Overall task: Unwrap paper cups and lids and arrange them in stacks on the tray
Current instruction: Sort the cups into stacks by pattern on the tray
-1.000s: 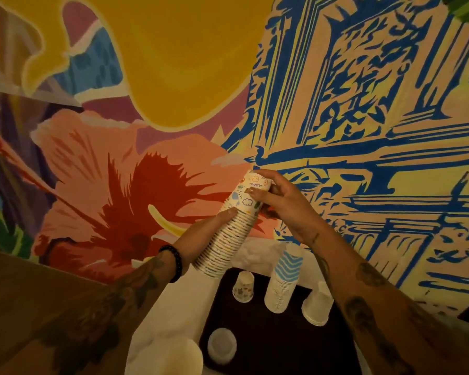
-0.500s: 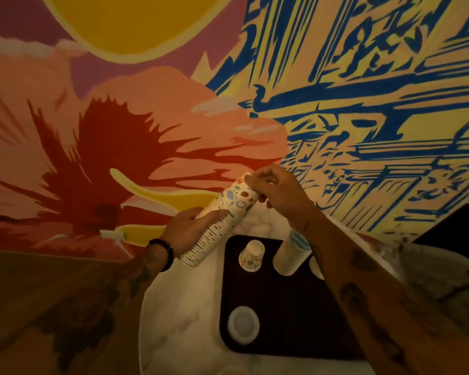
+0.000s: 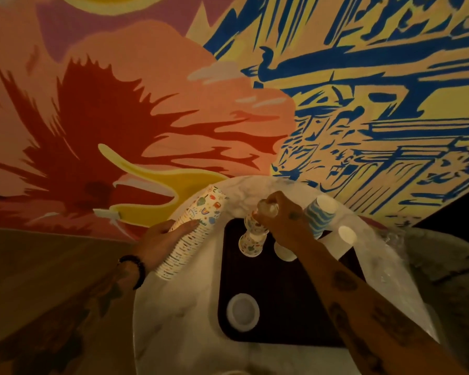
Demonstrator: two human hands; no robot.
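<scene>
My left hand (image 3: 160, 236) grips a long tilted stack of patterned paper cups (image 3: 194, 228) above the table's left side. Over the dark tray (image 3: 282, 307), my right hand (image 3: 284, 223) holds a single patterned cup (image 3: 255, 221) upside down, set on top of another upside-down patterned cup (image 3: 249, 243) standing on the tray. A tall stack of blue-striped cups (image 3: 318, 215) stands at the tray's far right, partly behind my right wrist. White cups (image 3: 284, 253) sit upside down on the tray under my right forearm. A white lid (image 3: 243, 311) lies at the tray's near left.
The tray rests on a round white marble table (image 3: 179, 320) pushed against a painted mural wall (image 3: 146, 104). Crumpled clear plastic wrap (image 3: 395, 247) lies at the table's right edge. A wooden floor (image 3: 38, 280) shows to the left.
My right hand has pulled one patterned cup off the top of the held stack and brought it down onto the patterned cup on the tray. The camera has tilted down.
</scene>
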